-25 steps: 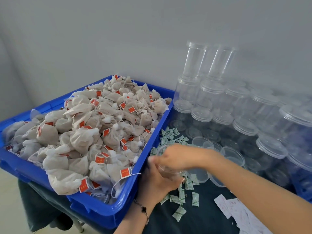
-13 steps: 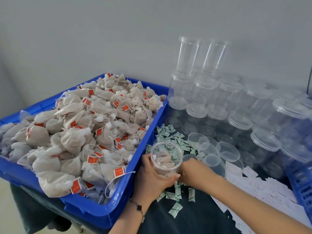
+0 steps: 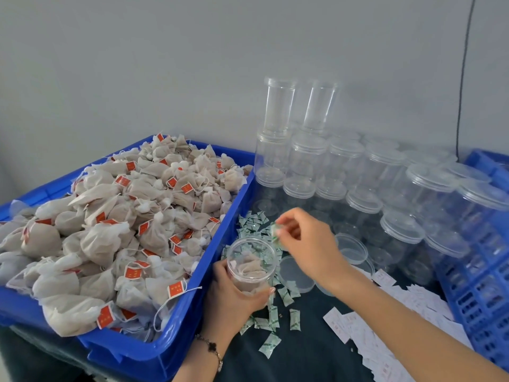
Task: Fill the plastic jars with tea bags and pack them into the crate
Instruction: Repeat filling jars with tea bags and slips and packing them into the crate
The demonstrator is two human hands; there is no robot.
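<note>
My left hand (image 3: pixel 237 296) grips an open clear plastic jar (image 3: pixel 252 264) holding tea bags, upright beside the blue bin's right wall. My right hand (image 3: pixel 305 241) hovers just above and right of the jar's mouth, pinching a small green-and-white packet (image 3: pixel 275 230) between thumb and fingertips. A blue bin (image 3: pixel 170 351) on the left is heaped with beige tea bags (image 3: pixel 115 232) with red tags. Empty clear jars (image 3: pixel 308 158), some stacked and many lidded, fill the back right. A blue crate (image 3: pixel 484 285) stands at the right edge.
More green-and-white packets (image 3: pixel 275 318) lie scattered on the dark cloth around the jar. Loose clear lids (image 3: pixel 296 272) sit right of the jar. White paper slips (image 3: pixel 385 340) lie spread at the lower right. A black cable (image 3: pixel 464 78) hangs on the wall.
My right hand has come up from beside the jar's base to above its mouth, now pinching a green-and-white packet. My left hand keeps its grip on the jar.
</note>
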